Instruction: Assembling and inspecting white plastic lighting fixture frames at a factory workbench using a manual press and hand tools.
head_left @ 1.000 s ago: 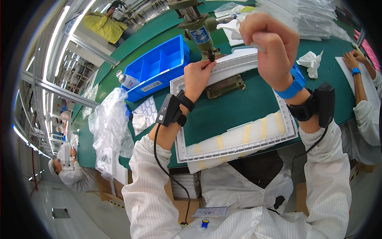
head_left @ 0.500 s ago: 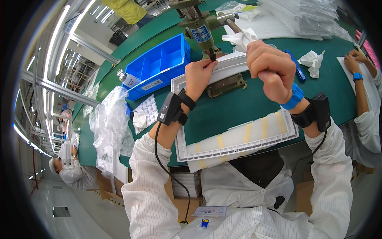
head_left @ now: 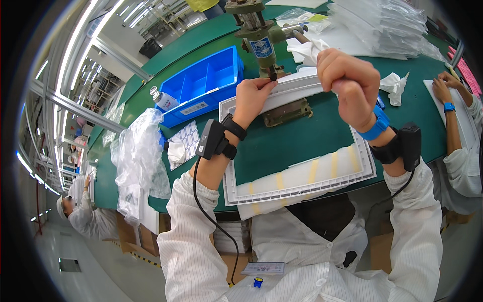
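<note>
A large white plastic frame (head_left: 302, 189) lies on the green table in front of me, its far edge under the tip of a small metal hand press (head_left: 256, 30). My left hand (head_left: 254, 98) pinches that far edge right beside the press tip. To the right, above the frame's far edge, my right hand (head_left: 347, 83) is a closed fist around the press's lever handle, which is mostly hidden in it. Both wrists carry black strapped devices, and the right also has a blue band. Yellowish foam strips run along the frame's near side.
A blue divided bin (head_left: 206, 83) and a small bottle (head_left: 163, 100) stand at the left rear. Crumpled clear plastic bags (head_left: 138, 161) hang off the table's left end. Stacked clear bags (head_left: 382, 25) and a white cloth (head_left: 395, 85) lie behind. A co-worker's hand (head_left: 443, 85) works at right.
My right fist has come down and toward me from high above the press to just over the frame's far edge. My left hand has stayed on the frame by the press tip.
</note>
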`<action>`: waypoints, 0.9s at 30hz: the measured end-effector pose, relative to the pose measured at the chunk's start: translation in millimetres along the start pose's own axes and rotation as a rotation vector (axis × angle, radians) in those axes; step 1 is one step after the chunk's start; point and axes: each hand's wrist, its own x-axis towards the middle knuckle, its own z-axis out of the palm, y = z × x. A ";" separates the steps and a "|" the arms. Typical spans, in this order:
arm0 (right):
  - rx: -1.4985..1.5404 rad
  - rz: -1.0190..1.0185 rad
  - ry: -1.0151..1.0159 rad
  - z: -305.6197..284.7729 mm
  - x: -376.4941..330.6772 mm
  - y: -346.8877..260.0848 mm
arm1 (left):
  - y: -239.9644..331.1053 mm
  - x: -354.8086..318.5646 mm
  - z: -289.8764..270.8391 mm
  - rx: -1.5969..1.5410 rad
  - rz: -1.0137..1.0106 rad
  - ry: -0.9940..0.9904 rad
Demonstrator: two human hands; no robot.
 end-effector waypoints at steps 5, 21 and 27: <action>0.083 0.053 0.042 0.4 31.4 -6.5 | 3.6 -2.4 0.9 0.066 0.046 0.064; -0.002 -0.075 -0.038 3.3 -14.7 4.1 | 0.8 -2.9 3.7 0.065 0.043 0.075; -0.026 -0.089 -0.087 0.5 -19.7 5.5 | 0.9 -1.9 5.0 0.073 0.060 0.087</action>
